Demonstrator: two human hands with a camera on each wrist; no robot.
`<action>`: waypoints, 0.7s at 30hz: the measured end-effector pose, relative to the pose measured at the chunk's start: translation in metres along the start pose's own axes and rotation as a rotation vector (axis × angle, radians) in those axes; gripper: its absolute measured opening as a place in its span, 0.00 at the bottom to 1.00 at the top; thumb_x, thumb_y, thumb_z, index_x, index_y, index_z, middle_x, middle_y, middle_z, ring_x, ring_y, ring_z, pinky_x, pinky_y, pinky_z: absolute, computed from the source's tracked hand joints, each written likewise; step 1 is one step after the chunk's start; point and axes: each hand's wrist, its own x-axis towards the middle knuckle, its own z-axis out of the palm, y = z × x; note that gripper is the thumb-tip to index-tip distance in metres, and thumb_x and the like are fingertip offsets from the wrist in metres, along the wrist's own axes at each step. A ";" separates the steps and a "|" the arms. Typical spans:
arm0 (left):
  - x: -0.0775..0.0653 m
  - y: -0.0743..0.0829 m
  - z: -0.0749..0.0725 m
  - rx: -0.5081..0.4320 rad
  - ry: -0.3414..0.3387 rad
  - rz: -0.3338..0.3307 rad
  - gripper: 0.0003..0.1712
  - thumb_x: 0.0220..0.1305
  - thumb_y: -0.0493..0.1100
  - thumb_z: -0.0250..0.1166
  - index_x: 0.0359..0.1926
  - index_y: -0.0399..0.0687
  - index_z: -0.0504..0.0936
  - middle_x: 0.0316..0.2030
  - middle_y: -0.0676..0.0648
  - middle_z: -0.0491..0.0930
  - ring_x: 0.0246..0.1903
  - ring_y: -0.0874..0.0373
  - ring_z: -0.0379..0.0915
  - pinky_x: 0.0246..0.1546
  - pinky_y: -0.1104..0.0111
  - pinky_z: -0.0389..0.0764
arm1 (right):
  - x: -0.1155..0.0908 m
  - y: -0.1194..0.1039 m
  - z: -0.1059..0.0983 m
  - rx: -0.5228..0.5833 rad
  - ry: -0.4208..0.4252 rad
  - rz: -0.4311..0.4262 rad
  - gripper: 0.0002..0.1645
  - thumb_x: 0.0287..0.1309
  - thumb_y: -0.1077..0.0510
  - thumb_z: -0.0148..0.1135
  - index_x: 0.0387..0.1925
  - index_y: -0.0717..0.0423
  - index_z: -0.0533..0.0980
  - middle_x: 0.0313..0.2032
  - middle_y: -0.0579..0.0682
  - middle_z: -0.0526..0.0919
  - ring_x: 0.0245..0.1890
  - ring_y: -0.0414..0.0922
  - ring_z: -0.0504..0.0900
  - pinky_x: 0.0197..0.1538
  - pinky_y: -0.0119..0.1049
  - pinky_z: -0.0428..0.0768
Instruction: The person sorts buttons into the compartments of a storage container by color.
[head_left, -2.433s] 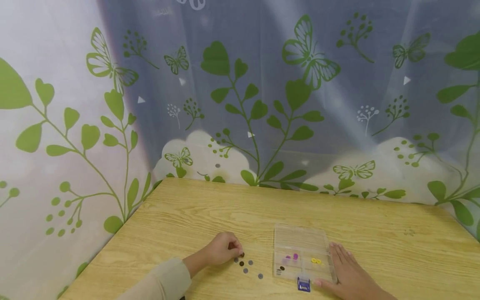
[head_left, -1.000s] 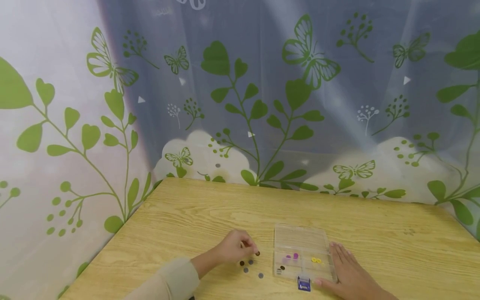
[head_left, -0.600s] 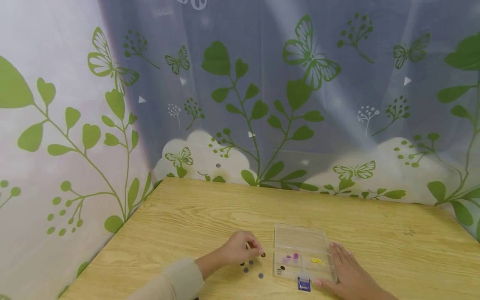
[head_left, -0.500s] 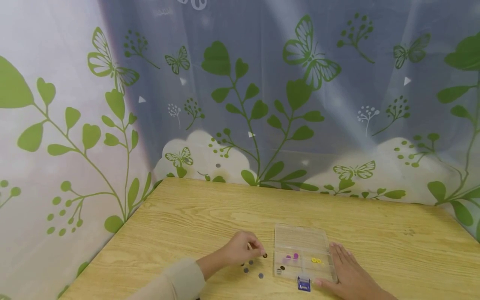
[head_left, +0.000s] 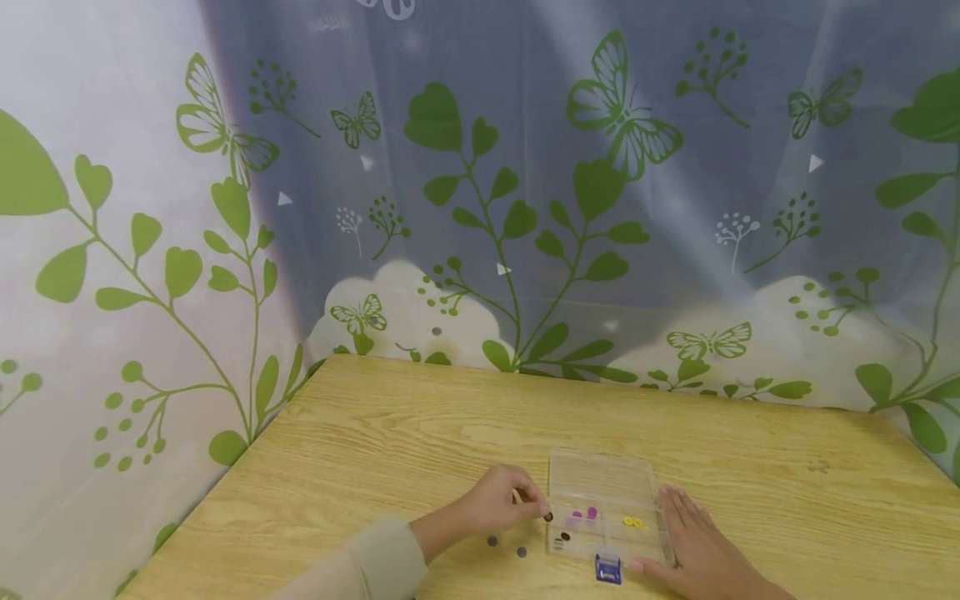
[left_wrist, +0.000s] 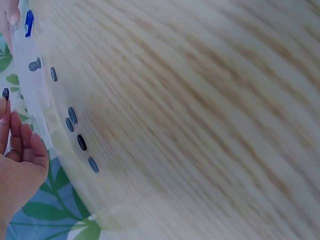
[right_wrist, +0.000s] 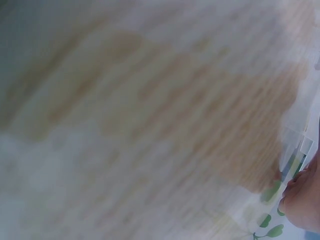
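Left hand [head_left: 501,502], grip pinching a dark button [head_left: 548,517], has moved from the loose buttons [head_left: 492,541] to the clear box's [head_left: 645,546] left edge, apparently unplaced yet; right hand [head_left: 701,546], fingers straight, lies along its right side.

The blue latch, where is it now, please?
In the head view, the blue latch is low, right of centre, at the near edge of the clear box, left of the right hand.

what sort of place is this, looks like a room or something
Probably an indoor tabletop corner, screened off, though whether it's a home can't be told. Signs: the yellowish wood-grain table, the blue-grey curtain-like backdrop with green leaves and butterflies, and the clear plastic compartment box.
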 end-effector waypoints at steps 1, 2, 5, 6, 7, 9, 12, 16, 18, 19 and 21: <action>0.000 0.001 0.001 -0.001 -0.001 -0.001 0.04 0.56 0.35 0.65 0.27 0.37 0.83 0.29 0.45 0.81 0.29 0.72 0.69 0.29 0.81 0.74 | 0.000 0.000 0.000 -0.002 -0.001 -0.001 0.61 0.54 0.33 0.56 0.63 0.81 0.49 0.65 0.78 0.49 0.66 0.72 0.47 0.65 0.65 0.47; 0.001 0.002 0.002 -0.001 -0.001 -0.001 0.04 0.56 0.34 0.65 0.27 0.37 0.83 0.28 0.45 0.81 0.29 0.72 0.69 0.29 0.81 0.74 | 0.000 0.000 0.000 -0.002 -0.003 0.000 0.61 0.54 0.33 0.56 0.64 0.81 0.49 0.65 0.78 0.49 0.66 0.72 0.47 0.65 0.65 0.47; 0.002 0.003 0.004 0.002 -0.006 0.006 0.04 0.56 0.34 0.65 0.27 0.36 0.83 0.28 0.45 0.82 0.28 0.73 0.69 0.29 0.81 0.74 | 0.000 0.000 0.000 -0.006 -0.003 -0.002 0.60 0.54 0.32 0.55 0.64 0.81 0.49 0.65 0.77 0.49 0.66 0.72 0.47 0.65 0.65 0.47; 0.003 0.003 0.005 0.008 -0.007 0.013 0.03 0.56 0.33 0.65 0.27 0.36 0.83 0.28 0.45 0.82 0.28 0.73 0.69 0.29 0.82 0.74 | 0.000 -0.001 0.000 -0.007 -0.001 -0.002 0.60 0.53 0.32 0.56 0.64 0.81 0.49 0.65 0.77 0.49 0.66 0.72 0.48 0.65 0.65 0.47; 0.003 0.003 0.006 0.014 -0.008 0.018 0.03 0.56 0.33 0.65 0.27 0.36 0.83 0.28 0.44 0.82 0.28 0.73 0.69 0.29 0.82 0.74 | 0.000 -0.001 0.000 -0.009 0.002 -0.004 0.60 0.53 0.32 0.56 0.64 0.80 0.49 0.65 0.77 0.49 0.66 0.72 0.48 0.65 0.65 0.48; 0.004 0.004 0.008 0.028 -0.009 0.028 0.04 0.56 0.33 0.65 0.27 0.36 0.83 0.28 0.44 0.82 0.28 0.74 0.68 0.30 0.82 0.74 | 0.000 -0.001 0.000 -0.009 0.007 -0.004 0.60 0.53 0.33 0.56 0.64 0.80 0.49 0.65 0.77 0.49 0.66 0.72 0.48 0.65 0.65 0.48; 0.005 0.005 0.010 0.048 -0.009 0.041 0.04 0.55 0.33 0.65 0.27 0.36 0.83 0.28 0.44 0.82 0.28 0.75 0.67 0.31 0.83 0.73 | 0.000 -0.001 0.000 -0.004 0.010 -0.004 0.61 0.53 0.33 0.56 0.64 0.80 0.49 0.65 0.77 0.49 0.66 0.72 0.47 0.65 0.66 0.48; 0.007 0.006 0.013 0.072 -0.016 0.048 0.04 0.54 0.34 0.66 0.26 0.37 0.84 0.27 0.47 0.82 0.28 0.75 0.66 0.35 0.82 0.72 | 0.000 -0.001 -0.001 0.008 0.005 0.001 0.61 0.53 0.33 0.57 0.64 0.80 0.49 0.65 0.77 0.49 0.66 0.72 0.47 0.65 0.66 0.47; 0.008 0.006 0.015 0.094 -0.017 0.057 0.04 0.54 0.35 0.67 0.26 0.38 0.84 0.26 0.49 0.81 0.28 0.75 0.66 0.36 0.82 0.71 | 0.000 -0.001 -0.001 0.011 0.003 0.003 0.61 0.52 0.33 0.57 0.64 0.80 0.48 0.65 0.77 0.48 0.66 0.72 0.46 0.64 0.66 0.47; 0.009 0.005 0.016 0.107 -0.017 0.063 0.04 0.54 0.36 0.67 0.26 0.39 0.85 0.25 0.51 0.81 0.28 0.76 0.66 0.36 0.81 0.71 | 0.000 -0.001 -0.001 0.005 0.003 0.002 0.61 0.53 0.33 0.57 0.64 0.81 0.49 0.65 0.78 0.49 0.66 0.72 0.47 0.65 0.66 0.47; 0.010 0.005 0.017 0.156 -0.009 0.094 0.03 0.53 0.37 0.68 0.25 0.41 0.85 0.24 0.54 0.79 0.27 0.76 0.65 0.35 0.81 0.70 | 0.000 -0.001 0.000 -0.003 0.001 0.005 0.61 0.52 0.32 0.56 0.64 0.81 0.49 0.65 0.78 0.49 0.66 0.72 0.47 0.65 0.66 0.47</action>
